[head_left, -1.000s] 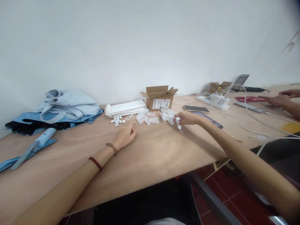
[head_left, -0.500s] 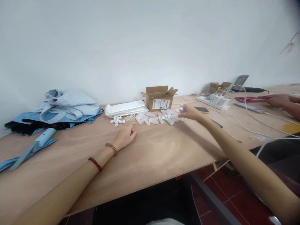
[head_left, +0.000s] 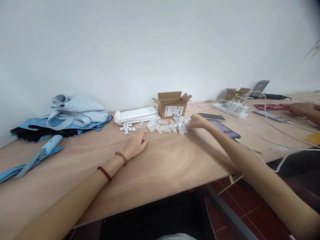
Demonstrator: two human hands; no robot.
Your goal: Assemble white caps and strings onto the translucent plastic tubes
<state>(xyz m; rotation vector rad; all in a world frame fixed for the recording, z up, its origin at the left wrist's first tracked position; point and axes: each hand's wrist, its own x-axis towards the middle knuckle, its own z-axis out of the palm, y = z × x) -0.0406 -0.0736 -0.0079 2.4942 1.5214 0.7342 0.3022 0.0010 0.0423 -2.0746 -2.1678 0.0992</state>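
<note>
My left hand rests on the wooden table, holding nothing, with index finger and thumb apart. Just beyond its fingertips lie several small white pieces and a small heap of thin off-white strings. A loose pile of frosted plastic tubes spreads to the right of them. At the pile's right end, my right hand has its fingers bunched around a frosted tube. The fingertips are partly hidden and blurred there.
Behind the pile stand an open cardboard box and a flat white packet. Blue fabric lies left. Near my right arm are two phones, one a dark phone, and a power strip with cables. Another person's hand is far right.
My right hand has come down slightly to the left, against the pile's edge. More of the phone beside my right forearm shows. My left hand stays put; the view has shifted a little.
</note>
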